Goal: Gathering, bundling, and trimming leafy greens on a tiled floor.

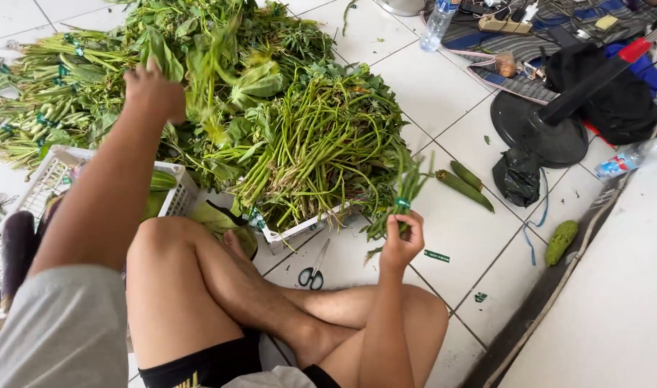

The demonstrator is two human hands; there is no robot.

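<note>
White tiled floor is the whole workspace, with the person sitting cross-legged on it. So the right hand is up in front of the knee, fingers pinching a small bunch of thin green stalks right at a green tape band, leafy ends hanging down below the hand. The left hand is stretched way out over the big heap of loose leafy green stems, and it's blurry, so I can't tell for sure how its fingers sit, though it seems to be closed on some leaves. Just beyond the right hand, a white plastic basket carries a fat pile of long stalks. Another white plastic crate sits by the left arm. Black-handled scissors lie on the tile between the legs and the basket, and a small green strip of tape lies just right of the hand. Further out: two long green gourds, a bumpy green bitter gourd, a black plastic bag, a round black fan base, and a clear plastic water bottle near the top.
</note>
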